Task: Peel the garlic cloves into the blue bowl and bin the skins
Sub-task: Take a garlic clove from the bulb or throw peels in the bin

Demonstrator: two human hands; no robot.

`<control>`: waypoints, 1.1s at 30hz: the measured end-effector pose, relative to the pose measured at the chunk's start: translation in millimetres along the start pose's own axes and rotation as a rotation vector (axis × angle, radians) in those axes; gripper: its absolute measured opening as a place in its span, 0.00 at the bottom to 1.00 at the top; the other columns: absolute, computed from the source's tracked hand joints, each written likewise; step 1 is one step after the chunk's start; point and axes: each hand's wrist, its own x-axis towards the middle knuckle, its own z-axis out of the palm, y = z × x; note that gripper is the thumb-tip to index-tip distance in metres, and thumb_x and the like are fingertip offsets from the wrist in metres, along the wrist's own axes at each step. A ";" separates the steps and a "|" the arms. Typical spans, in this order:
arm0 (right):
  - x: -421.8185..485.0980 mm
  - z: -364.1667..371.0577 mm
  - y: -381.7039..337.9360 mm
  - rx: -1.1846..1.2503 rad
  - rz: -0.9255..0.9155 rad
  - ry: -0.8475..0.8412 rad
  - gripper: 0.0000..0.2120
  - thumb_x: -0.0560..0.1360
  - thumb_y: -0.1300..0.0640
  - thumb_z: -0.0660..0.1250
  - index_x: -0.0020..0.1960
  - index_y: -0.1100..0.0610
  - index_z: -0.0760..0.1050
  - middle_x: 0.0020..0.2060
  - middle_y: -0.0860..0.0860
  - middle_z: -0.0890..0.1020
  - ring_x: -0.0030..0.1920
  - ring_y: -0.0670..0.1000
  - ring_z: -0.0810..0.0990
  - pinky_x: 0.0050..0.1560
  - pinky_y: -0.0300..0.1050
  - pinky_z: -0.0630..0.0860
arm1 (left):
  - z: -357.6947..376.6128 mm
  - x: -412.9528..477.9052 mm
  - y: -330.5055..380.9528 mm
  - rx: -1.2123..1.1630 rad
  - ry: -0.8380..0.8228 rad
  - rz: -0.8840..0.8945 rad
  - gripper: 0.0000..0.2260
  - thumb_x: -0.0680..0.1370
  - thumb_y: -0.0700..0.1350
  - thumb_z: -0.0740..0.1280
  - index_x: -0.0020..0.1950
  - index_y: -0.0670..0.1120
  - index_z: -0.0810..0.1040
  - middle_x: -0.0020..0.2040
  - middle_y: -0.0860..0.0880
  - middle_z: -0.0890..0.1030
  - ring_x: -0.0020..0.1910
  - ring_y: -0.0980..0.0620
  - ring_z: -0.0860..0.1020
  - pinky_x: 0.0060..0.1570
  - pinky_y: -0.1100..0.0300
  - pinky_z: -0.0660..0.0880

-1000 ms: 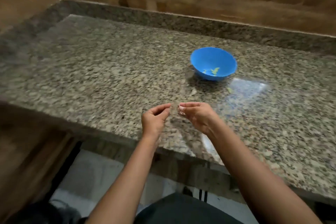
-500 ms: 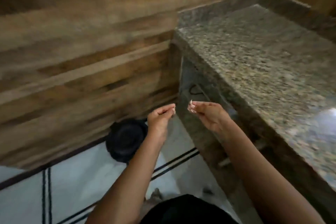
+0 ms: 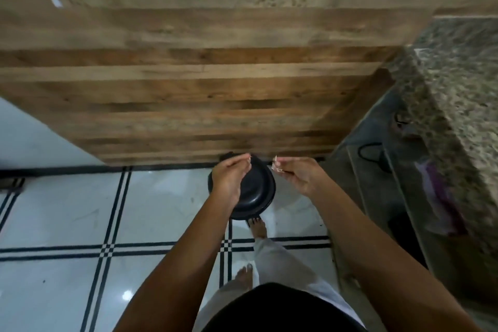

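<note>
Black round lidded bin (image 3: 258,193) stood against the brown wood-plank wall (image 3: 188,89), both hands above it.
Right hand (image 3: 299,176) pinched a pale scrap of skin (image 3: 275,163) over the bin's right edge. Left hand (image 3: 229,179), fingers curled toward the thumb, hung over its left side, contents impossible to tell. One bare foot (image 3: 258,226) touched the bin's near edge.

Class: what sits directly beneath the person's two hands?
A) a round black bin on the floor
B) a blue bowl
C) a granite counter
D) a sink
A: the left hand and right hand hover over the black bin on the floor.
</note>
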 end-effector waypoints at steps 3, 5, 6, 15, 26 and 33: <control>34.1 9.1 6.1 -0.065 0.094 0.004 0.08 0.72 0.74 0.64 0.52 0.73 0.76 0.40 0.60 0.79 0.35 0.51 0.80 0.35 0.37 0.79 | -0.8 22.6 -5.4 0.028 0.058 -0.057 0.07 0.74 0.31 0.67 0.51 0.36 0.81 0.46 0.43 0.81 0.48 0.49 0.80 0.47 0.65 0.77; 58.1 10.6 12.8 -0.087 0.163 0.029 0.05 0.73 0.74 0.64 0.48 0.71 0.76 0.43 0.60 0.79 0.39 0.52 0.79 0.45 0.42 0.78 | -0.5 41.2 -15.0 0.144 0.114 -0.103 0.06 0.74 0.34 0.69 0.50 0.39 0.82 0.47 0.44 0.82 0.51 0.49 0.79 0.53 0.62 0.74; 70.9 10.7 17.1 -0.090 0.186 0.046 0.05 0.73 0.74 0.64 0.48 0.71 0.76 0.43 0.60 0.79 0.41 0.53 0.79 0.50 0.44 0.76 | -0.1 50.2 -21.4 0.206 0.120 -0.137 0.06 0.74 0.36 0.69 0.50 0.40 0.82 0.48 0.45 0.81 0.51 0.49 0.79 0.54 0.60 0.73; 193.3 18.5 72.2 -0.030 0.332 0.152 0.07 0.77 0.72 0.58 0.52 0.72 0.74 0.36 0.56 0.74 0.40 0.52 0.75 0.64 0.48 0.70 | 5.2 145.2 -100.7 0.204 0.104 -0.387 0.11 0.76 0.30 0.63 0.57 0.35 0.77 0.50 0.42 0.80 0.49 0.47 0.77 0.42 0.63 0.74; 227.5 40.8 105.2 0.205 0.553 0.070 0.21 0.79 0.42 0.56 0.58 0.58 0.74 0.48 0.57 0.82 0.49 0.53 0.80 0.48 0.45 0.74 | 30.2 168.8 -115.9 0.331 -0.067 -0.402 0.18 0.83 0.48 0.52 0.69 0.41 0.69 0.65 0.42 0.73 0.64 0.46 0.72 0.60 0.61 0.67; 187.3 42.7 67.0 0.217 0.514 -0.126 0.27 0.82 0.45 0.47 0.67 0.64 0.68 0.67 0.60 0.72 0.68 0.57 0.69 0.69 0.51 0.62 | 23.1 168.7 -75.2 0.401 -0.026 -0.408 0.21 0.84 0.49 0.50 0.64 0.36 0.73 0.56 0.41 0.77 0.59 0.45 0.74 0.55 0.59 0.70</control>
